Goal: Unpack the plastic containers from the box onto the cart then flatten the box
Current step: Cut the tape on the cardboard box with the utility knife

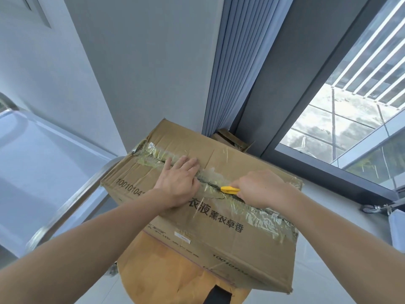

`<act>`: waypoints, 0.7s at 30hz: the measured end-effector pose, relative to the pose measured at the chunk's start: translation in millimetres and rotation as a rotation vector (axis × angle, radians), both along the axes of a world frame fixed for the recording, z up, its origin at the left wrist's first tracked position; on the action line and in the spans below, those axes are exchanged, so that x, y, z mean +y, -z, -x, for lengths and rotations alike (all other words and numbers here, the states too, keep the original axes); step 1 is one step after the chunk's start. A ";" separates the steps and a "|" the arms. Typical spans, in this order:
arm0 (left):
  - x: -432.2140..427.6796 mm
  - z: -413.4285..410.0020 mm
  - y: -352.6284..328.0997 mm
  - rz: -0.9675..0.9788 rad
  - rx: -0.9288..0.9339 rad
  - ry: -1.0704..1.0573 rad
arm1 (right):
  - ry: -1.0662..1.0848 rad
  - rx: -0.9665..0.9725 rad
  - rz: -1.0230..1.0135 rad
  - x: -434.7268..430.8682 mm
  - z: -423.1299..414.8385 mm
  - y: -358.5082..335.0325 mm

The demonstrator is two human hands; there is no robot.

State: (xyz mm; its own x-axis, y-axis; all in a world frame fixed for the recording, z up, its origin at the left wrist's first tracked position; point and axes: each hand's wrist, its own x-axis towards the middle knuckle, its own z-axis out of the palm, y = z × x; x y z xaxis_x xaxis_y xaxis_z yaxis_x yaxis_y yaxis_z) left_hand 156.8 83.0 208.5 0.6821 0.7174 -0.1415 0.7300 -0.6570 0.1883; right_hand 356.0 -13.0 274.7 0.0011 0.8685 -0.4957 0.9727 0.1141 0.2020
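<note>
Body in view: left hand (pixel 178 183) and right hand (pixel 260 188), both bare. Left forearm (pixel 98 233) and right forearm (pixel 341 220) also bare, uncovered right to the frame's bottom corners. Knuckles show on the hand backs.

One wide-angle camera, worn on the person's head, looks forward and steeply down from close above a cardboard box (pixel 219 227), which fills the lower centre. Lens distortion tilts the wall (pixel 142 62), curtain (pixel 236 62) and window (pixel 350 117) inward above it.
</note>
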 end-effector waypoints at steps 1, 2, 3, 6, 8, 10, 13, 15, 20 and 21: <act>-4.3 -8.2 -2.7 -0.024 -0.058 -0.031 | -0.001 0.004 -0.009 -0.4 -0.3 -0.3; -8.5 -17.0 -3.9 -0.032 -0.100 -0.043 | 0.001 0.006 -0.013 -0.8 -0.4 -0.7; -12.8 -25.4 -2.8 -0.023 -0.117 -0.033 | 0.001 0.008 -0.015 -1.2 -0.6 -1.4; -21.4 -39.9 10.4 0.026 -0.031 0.046 | -0.009 0.011 -0.018 -3.5 -0.3 -4.9; -20.5 -40.8 16.7 0.029 0.016 0.068 | -0.003 0.011 0.001 -6.7 -2.8 -6.0; -19.1 -39.8 18.4 0.023 0.042 0.082 | 0.014 0.004 0.014 -11.5 -9.1 -6.6; -19.5 -38.0 18.4 -0.002 0.078 0.092 | 0.055 -0.018 0.032 -22.6 -20.0 -7.0; -20.6 -38.9 18.8 -0.009 0.087 0.090 | 0.058 -0.031 0.048 -31.4 -25.7 -8.1; -21.3 -40.8 18.1 -0.008 0.087 0.096 | 0.053 -0.029 0.033 -46.4 -38.7 -11.6; -21.3 -40.4 17.9 -0.008 0.091 0.097 | 0.050 -0.024 0.031 -48.9 -41.4 -10.6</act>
